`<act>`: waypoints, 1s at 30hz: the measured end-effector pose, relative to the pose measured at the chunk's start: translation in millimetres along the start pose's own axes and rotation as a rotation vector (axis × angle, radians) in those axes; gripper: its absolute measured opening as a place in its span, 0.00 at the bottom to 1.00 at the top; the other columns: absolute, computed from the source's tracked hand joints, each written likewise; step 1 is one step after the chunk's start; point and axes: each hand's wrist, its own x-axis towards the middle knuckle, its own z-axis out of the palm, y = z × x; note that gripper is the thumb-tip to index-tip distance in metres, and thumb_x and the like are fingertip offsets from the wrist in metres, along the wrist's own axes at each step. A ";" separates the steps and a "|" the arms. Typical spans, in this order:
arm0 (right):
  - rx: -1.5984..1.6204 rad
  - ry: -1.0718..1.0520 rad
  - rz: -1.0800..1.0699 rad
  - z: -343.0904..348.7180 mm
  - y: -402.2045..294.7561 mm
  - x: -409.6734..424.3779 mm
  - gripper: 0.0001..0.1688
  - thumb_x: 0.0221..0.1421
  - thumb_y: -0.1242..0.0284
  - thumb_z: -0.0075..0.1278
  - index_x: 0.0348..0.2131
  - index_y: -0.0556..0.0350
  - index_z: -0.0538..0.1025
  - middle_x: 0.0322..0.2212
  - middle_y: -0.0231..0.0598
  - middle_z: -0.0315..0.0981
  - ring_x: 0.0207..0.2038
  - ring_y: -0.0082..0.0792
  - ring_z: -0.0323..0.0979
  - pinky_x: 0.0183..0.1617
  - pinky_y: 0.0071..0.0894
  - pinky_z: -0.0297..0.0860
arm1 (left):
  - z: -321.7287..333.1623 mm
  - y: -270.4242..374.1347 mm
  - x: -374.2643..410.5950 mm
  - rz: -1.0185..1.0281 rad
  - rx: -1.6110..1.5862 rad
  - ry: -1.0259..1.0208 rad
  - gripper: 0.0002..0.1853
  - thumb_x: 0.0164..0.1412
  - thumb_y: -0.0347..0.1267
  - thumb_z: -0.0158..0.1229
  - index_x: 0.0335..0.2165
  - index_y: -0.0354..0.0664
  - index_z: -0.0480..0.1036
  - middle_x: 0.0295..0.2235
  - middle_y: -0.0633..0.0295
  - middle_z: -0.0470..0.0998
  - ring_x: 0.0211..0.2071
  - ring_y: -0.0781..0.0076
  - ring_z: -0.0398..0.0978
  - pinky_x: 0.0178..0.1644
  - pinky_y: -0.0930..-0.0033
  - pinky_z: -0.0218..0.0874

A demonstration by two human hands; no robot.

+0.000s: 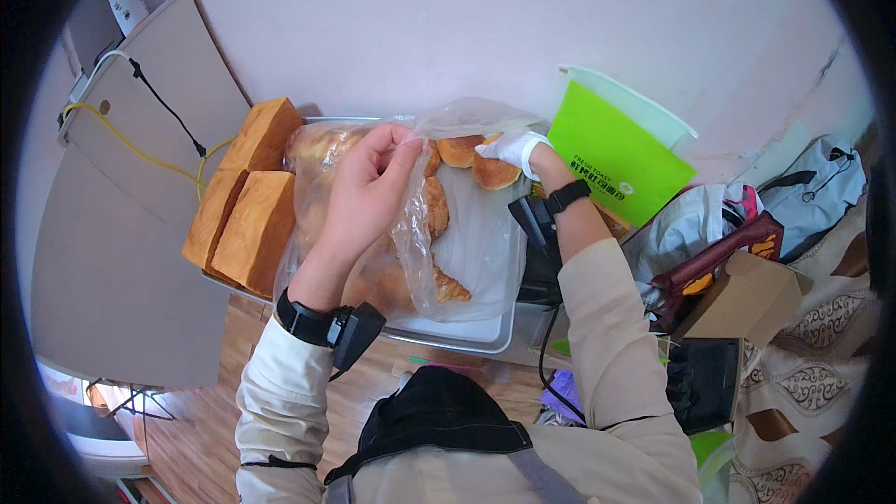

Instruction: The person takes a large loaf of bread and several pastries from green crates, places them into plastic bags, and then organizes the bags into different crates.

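A clear plastic bag or sheet (413,294) lies over baked goods on a metal tray (490,343). My bare left hand (374,178) pinches its lifted edge between thumb and fingers. In a white glove, my right hand (518,152) grips a round golden bun (495,173) at the tray's far right. Another round bun (459,151) sits just left of it. Between my hands, a browned pastry (436,206) lies on the plastic, with a croissant-like piece (451,287) nearer me. More bread shows blurred through the film on the left.
Several bread loaves (255,231) stand at the tray's left, by a grey panel (133,245) with hanging cables. To the right are a bright green printed bag (616,154), filled plastic bags (682,220) and an open cardboard box (742,297). A wall rises behind.
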 end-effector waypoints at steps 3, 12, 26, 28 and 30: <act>-0.396 0.159 -0.067 -16.4 -32.1 -9.6 0.20 0.52 0.67 0.47 0.43 0.56 0.73 0.44 0.49 0.70 0.46 0.44 0.68 0.50 0.34 0.64 | -6.3 -9.4 -0.9 0.053 0.025 0.003 0.08 0.62 0.31 0.50 0.29 0.39 0.70 0.20 0.79 0.65 0.22 0.94 0.57 0.24 0.87 0.48; -0.708 -0.098 -0.085 -19.2 -43.7 -39.2 0.44 0.32 0.50 0.60 0.46 0.58 0.70 0.48 0.47 0.67 0.49 0.43 0.66 0.53 0.36 0.63 | -4.3 2.8 -7.3 -0.009 0.020 -0.017 0.08 0.62 0.32 0.49 0.30 0.39 0.70 0.20 0.78 0.64 0.21 0.94 0.57 0.25 0.88 0.48; -0.749 -0.100 -0.080 -7.2 -29.9 -25.4 0.44 0.33 0.52 0.61 0.50 0.51 0.69 0.50 0.46 0.65 0.53 0.43 0.63 0.56 0.43 0.61 | -6.2 -7.9 -5.1 0.048 0.072 -0.054 0.08 0.62 0.33 0.49 0.30 0.40 0.71 0.21 0.78 0.64 0.22 0.93 0.57 0.25 0.87 0.48; -0.707 0.029 -0.159 0.9 -26.6 -32.0 0.43 0.34 0.54 0.61 0.50 0.51 0.69 0.49 0.46 0.66 0.53 0.43 0.64 0.55 0.42 0.62 | -7.1 -7.6 -6.5 0.005 0.078 -0.054 0.08 0.62 0.33 0.49 0.31 0.40 0.71 0.21 0.78 0.65 0.23 0.93 0.57 0.26 0.87 0.48; -0.703 0.072 -0.152 5.6 -24.1 -36.5 0.41 0.35 0.55 0.60 0.50 0.52 0.69 0.49 0.46 0.66 0.52 0.43 0.64 0.55 0.42 0.62 | -5.2 -2.4 -10.4 -0.053 0.050 -0.052 0.08 0.62 0.33 0.49 0.30 0.40 0.71 0.21 0.78 0.64 0.23 0.93 0.57 0.26 0.88 0.48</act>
